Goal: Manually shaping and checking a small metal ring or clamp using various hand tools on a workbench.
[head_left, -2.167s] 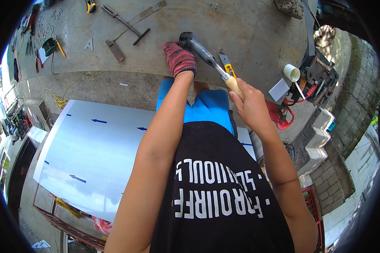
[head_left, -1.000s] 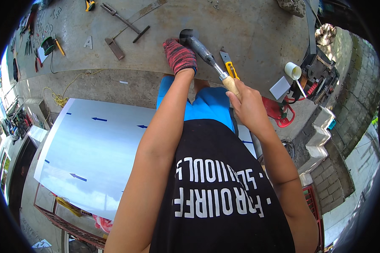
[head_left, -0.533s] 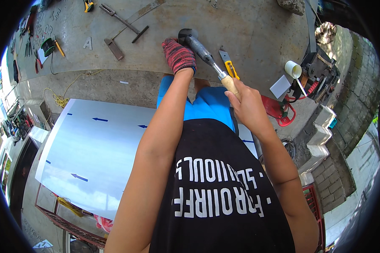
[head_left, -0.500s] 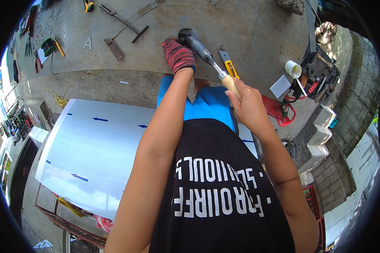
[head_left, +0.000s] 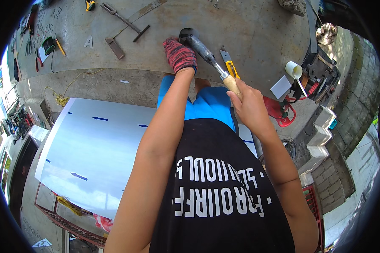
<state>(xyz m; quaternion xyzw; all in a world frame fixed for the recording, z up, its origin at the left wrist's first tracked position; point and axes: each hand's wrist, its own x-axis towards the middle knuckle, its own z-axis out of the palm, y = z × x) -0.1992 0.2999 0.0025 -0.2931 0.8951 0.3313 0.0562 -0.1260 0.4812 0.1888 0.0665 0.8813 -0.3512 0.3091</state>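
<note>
My right hand (head_left: 250,103) is bare and closed around the pale wooden handle of a long metal tool (head_left: 204,55). The tool slants up and left over the metal tabletop (head_left: 164,55), its thick grey end against a small dark curved piece (head_left: 184,34). My left hand (head_left: 178,55), in a red and black knit glove, is closed beside that piece. Its fingertips are partly hidden, so what they pinch is hard to make out. A yellow utility knife (head_left: 229,63) lies just right of the tool, its blade pointing away from me.
On the table's left lie a T-shaped metal tool (head_left: 124,22), a try square (head_left: 115,48), a wire spool (head_left: 48,45) and a small flat letter-shaped piece (head_left: 88,42). A white cup (head_left: 293,69) stands at right. Behind me is a large white sheet (head_left: 93,152).
The picture has shifted very slightly. Both hands and the tool keep nearly the same place, with the gloved fingers a little blurred by motion.
</note>
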